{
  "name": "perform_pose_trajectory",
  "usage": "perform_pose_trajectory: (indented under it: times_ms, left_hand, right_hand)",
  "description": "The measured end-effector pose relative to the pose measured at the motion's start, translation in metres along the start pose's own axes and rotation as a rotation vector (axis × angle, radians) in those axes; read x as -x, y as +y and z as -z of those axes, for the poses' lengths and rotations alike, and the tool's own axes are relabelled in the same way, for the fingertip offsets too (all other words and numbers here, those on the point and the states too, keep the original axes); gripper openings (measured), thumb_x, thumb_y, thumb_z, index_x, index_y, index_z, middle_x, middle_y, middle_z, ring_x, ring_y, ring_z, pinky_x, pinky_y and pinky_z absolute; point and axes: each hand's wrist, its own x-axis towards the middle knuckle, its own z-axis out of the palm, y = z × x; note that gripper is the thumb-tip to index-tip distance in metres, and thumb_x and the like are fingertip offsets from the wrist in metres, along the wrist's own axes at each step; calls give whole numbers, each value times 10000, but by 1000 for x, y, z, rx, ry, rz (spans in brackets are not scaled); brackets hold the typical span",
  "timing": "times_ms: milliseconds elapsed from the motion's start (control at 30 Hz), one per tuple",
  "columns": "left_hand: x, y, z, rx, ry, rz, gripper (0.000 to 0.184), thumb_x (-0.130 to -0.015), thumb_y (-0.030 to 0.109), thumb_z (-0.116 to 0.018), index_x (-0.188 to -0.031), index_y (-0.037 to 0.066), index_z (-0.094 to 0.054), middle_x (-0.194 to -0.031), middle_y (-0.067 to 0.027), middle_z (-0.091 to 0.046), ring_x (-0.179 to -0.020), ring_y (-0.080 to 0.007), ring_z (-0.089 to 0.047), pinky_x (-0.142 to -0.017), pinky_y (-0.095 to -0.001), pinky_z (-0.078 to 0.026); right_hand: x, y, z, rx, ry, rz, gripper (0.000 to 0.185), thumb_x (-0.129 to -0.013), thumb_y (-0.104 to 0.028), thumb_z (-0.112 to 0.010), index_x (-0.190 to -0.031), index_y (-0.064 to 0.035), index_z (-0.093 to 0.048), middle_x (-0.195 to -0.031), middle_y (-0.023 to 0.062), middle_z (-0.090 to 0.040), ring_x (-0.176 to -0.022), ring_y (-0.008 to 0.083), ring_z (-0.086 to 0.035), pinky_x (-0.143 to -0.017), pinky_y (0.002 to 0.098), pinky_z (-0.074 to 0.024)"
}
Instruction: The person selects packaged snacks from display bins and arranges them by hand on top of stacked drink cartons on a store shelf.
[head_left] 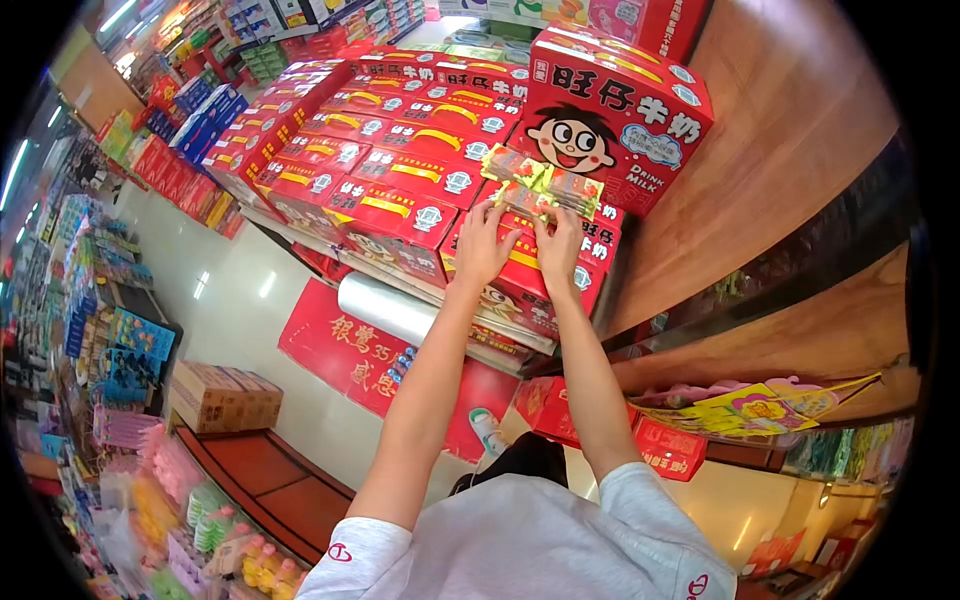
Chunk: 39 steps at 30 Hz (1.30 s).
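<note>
Small yellow-green and red snack packets (572,187) lie in rows on top of a red milk carton (522,262) with a yellow handle strip. My left hand (482,248) rests at the near left corner of the packets, fingertips touching their edge and thumb spread away from the fingers. Beside it, my right hand (560,248) has its fingers bent together at the near edge of the packets, pinching one there. Its fingertips partly cover what they grip. Behind the packets a larger red milk box (620,110) stands upright with a cartoon face.
Several more red milk cartons (400,170) form a stack to the left. A wooden panel (770,150) rises at the right. Below the stack are a silvery roll (385,308) and a red floor mat (330,345). Brown cardboard boxes (225,397) sit on the left, near crowded shelves.
</note>
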Motion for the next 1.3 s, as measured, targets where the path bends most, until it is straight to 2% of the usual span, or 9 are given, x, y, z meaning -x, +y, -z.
perform_pose_trajectory:
  times_ms: [267,433,600,700,767,833,933,1067,1300]
  left_hand:
    - [1,-3,-2,28,19,-34,476,-824,258,-650,-1208,8,-522,-1196,-159,-527,-1078,-332,-503,-908,-433,-411]
    - [74,8,10,296,249,-11,353,-827,119,-642,-1139,-6,-536,-1123,-179,-535,-984,-325,-552,-837,-368,-454]
    - [236,-5,26,212,353,318,266,-820,76,-645,-1060,8,-552,-920,-146,-552,-819,-278,-551,-725,-356,-458]
    - [347,-28,27,161,289,609,252,-824,95,-651,-1051,14,-581,-960,-159,-578,-874,-303,-584,-752,-362,-480]
    - [411,-35,33,74,386,694,252,-843,122,-647,-1062,17,-581,-949,-138,-588,-832,-246,-587,-714,-327,-487]
    - [477,-45,33,234,540,886,245,-869,148,-625,-1074,21,-581,-936,-113,-597,-780,-196,-585,-668,-291,-479]
    - [512,-28,69,178,670,1046,238,-879,147,-613,-1077,19,-578,-928,-91,-603,-744,-156,-580,-627,-275,-469]
    - [550,-24,96,176,980,1110,239,-893,175,-603,-1078,26,-580,-906,-75,-615,-736,-135,-579,-608,-259,-460]
    - [601,36,134,61,1367,1217,243,-914,197,-581,-1077,17,-584,-895,-79,-635,-768,-137,-591,-631,-258,-466]
  right_hand:
    - [-4,0,2,1,-18,14,235,-736,-43,-696,-962,-29,-631,-929,143,-542,-927,311,-511,-816,387,-426]
    - [45,-37,38,-21,53,94,299,-756,-74,-706,-1029,-11,-601,-970,143,-526,-968,309,-512,-838,389,-427]
    - [159,-77,34,-369,-413,110,117,-823,-55,-621,-925,1,-610,-900,148,-570,-874,333,-567,-793,391,-445]
    - [233,-84,9,-436,-623,244,70,-838,-51,-598,-890,-13,-625,-861,139,-585,-764,290,-586,-666,357,-479]
    - [284,-95,1,-440,-765,252,96,-841,-57,-585,-909,-10,-633,-864,142,-586,-786,290,-591,-675,358,-477]
    - [338,-105,-8,-549,-963,203,120,-840,-57,-575,-931,-11,-638,-878,147,-588,-797,293,-591,-683,358,-474]
    - [398,-117,-9,-618,-1244,261,137,-837,-52,-573,-951,-9,-634,-871,147,-578,-785,294,-579,-679,365,-470]
    - [441,-132,-4,-713,-1417,537,135,-835,-47,-565,-935,-3,-645,-825,135,-551,-767,280,-561,-650,374,-461]
    - [487,-155,11,-673,-1770,697,156,-839,-36,-541,-947,-4,-649,-861,142,-571,-801,272,-584,-672,342,-483]
